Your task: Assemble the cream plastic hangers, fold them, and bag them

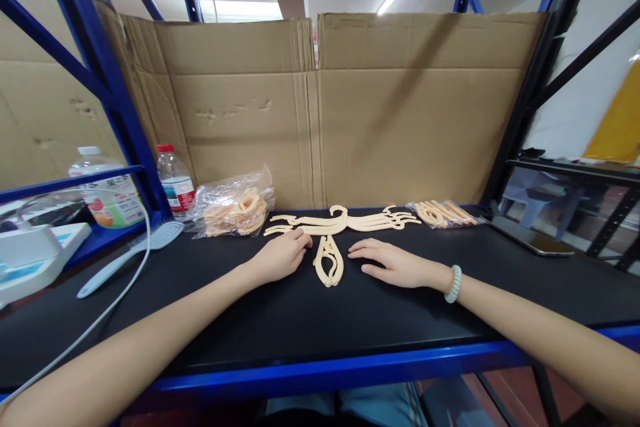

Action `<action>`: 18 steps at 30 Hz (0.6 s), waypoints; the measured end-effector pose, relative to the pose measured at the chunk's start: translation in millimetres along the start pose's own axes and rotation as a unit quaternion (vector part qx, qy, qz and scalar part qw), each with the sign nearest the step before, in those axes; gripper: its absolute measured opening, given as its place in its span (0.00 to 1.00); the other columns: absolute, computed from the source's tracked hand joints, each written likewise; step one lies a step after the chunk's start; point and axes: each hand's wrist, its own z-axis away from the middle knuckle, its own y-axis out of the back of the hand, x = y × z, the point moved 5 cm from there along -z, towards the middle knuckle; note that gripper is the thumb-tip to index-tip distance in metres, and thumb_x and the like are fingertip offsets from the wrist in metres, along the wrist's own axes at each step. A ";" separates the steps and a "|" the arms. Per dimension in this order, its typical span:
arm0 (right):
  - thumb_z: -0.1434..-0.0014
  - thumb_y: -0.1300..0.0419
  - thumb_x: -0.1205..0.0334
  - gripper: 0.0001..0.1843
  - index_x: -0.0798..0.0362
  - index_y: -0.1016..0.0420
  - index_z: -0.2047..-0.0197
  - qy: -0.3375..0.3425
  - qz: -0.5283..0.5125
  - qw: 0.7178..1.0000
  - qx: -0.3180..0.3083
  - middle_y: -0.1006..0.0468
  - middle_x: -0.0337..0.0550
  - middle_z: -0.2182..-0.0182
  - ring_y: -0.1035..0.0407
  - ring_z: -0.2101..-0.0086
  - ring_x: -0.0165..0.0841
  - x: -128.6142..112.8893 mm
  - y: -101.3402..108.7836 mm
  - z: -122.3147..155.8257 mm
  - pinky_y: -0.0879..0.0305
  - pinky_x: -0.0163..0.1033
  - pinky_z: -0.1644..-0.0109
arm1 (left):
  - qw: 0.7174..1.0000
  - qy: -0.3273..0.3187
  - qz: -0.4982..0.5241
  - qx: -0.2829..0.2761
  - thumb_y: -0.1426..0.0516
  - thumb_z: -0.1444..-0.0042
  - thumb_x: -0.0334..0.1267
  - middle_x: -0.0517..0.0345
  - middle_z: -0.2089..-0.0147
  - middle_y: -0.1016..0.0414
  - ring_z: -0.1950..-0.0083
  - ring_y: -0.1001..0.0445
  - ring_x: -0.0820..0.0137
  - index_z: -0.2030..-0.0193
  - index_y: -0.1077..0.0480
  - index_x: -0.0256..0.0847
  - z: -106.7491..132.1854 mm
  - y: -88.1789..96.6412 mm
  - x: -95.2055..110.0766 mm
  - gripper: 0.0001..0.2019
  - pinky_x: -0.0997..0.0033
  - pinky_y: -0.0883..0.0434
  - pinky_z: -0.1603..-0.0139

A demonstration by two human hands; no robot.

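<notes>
Hands rest apart on the black tabletop (300,320): left hand (281,256) loosely curled, fingertips touching the spread hangers (345,220); right hand (395,263) flat and empty. Between them lies a folded hanger (329,261). Two plastic bags hold more hangers, far left (233,203) and far right (443,213).

I see smooth peach plastic hangers (340,221) on a matt black bench (350,313), backed by creased brown cardboard (400,113).
</notes>
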 end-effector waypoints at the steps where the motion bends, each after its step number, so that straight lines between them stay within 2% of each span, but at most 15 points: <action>1: 0.35 0.50 0.61 0.19 0.52 0.34 0.42 0.001 -0.001 1.000 0.001 0.34 0.48 0.44 0.41 0.44 0.37 0.0 0.3 0.1 0.45 0.46 0.37 | 1.000 -0.006 -0.004 0.000 0.55 0.43 0.27 0.50 0.56 0.31 0.57 0.30 0.64 0.58 0.33 0.38 0.1 -0.1 0.7 0.12 0.66 0.32 0.57; 9: 0.36 0.50 0.62 0.19 0.54 0.34 0.42 -0.002 0.003 1.000 -0.001 0.34 0.50 0.44 0.41 0.44 0.37 -2.7 -0.6 -0.8 0.45 0.46 0.37 | 1.000 -0.017 -0.013 0.002 0.54 0.43 0.27 0.49 0.55 0.31 0.57 0.29 0.63 0.58 0.33 0.38 0.6 -1.2 2.2 0.12 0.66 0.32 0.57; 12: 0.37 0.47 0.60 0.19 0.53 0.33 0.43 0.013 0.002 1.000 -0.006 0.33 0.48 0.45 0.39 0.45 0.36 3.4 3.4 -1.7 0.44 0.44 0.38 | 1.000 -0.017 -0.021 -0.003 0.55 0.43 0.28 0.48 0.55 0.31 0.57 0.29 0.63 0.57 0.33 0.38 0.7 -1.3 2.5 0.12 0.65 0.31 0.57; 15: 0.39 0.45 0.59 0.18 0.51 0.31 0.46 0.001 0.021 0.999 0.027 0.29 0.46 0.48 0.35 0.48 0.37 30.2 17.2 2.0 0.41 0.46 0.40 | 0.999 -0.022 -0.024 -0.007 0.55 0.42 0.28 0.48 0.55 0.32 0.57 0.30 0.63 0.57 0.33 0.37 0.7 -1.4 3.4 0.12 0.65 0.31 0.56; 18: 0.40 0.45 0.61 0.18 0.54 0.30 0.47 -0.060 0.093 0.987 0.116 0.28 0.51 0.49 0.35 0.48 0.41 72.5 37.4 12.7 0.40 0.51 0.42 | 0.999 -0.025 -0.024 -0.010 0.56 0.42 0.28 0.48 0.55 0.32 0.57 0.30 0.63 0.57 0.34 0.37 0.9 -1.5 3.7 0.12 0.65 0.31 0.56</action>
